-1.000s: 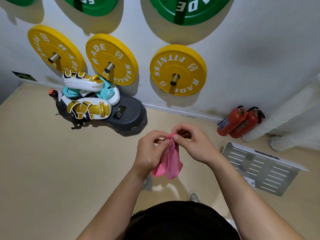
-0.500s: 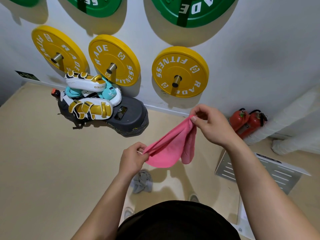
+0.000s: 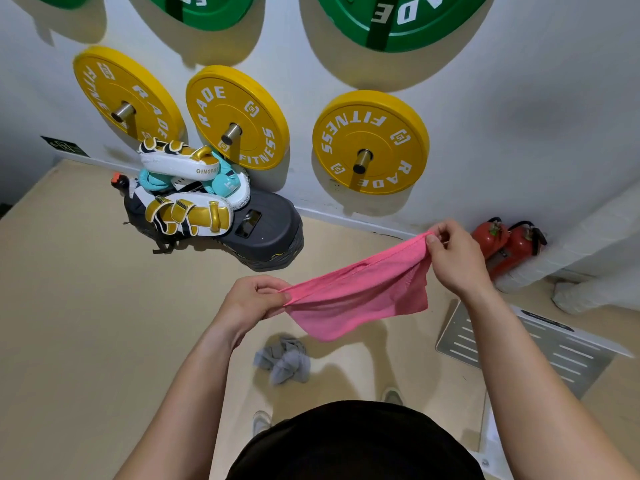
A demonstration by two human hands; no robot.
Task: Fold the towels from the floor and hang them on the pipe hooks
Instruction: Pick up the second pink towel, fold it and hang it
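The left hand (image 3: 254,299) and the right hand (image 3: 453,261) are now well apart, each pinching an upper corner of the small pink cloth towel (image 3: 356,299). The right is held higher, so the top hem slants between them. A second ago we saw both hands close together with the cloth bunched between them; since then it has been drawn out into a sagging sheet, hanging in the air above the floor. We take this as the towel opened for its first fold, with nothing hung yet. Below it a crumpled grey towel (image 3: 284,362) lies on the beige floor (image 3: 86,306), not yet picked up. Further out we see white-and-gold strike pads (image 3: 187,202) piled on a dark base, round yellow weight plates (image 3: 370,142) on wall pegs, two red fire extinguishers (image 3: 509,242), a slotted metal panel (image 3: 571,362) and white wrapped pipes (image 3: 595,233) at the right. We see no hooks, so we cannot tell where the towel goes. The extinguishers and the panel lie near the pipes and may crowd the approach.
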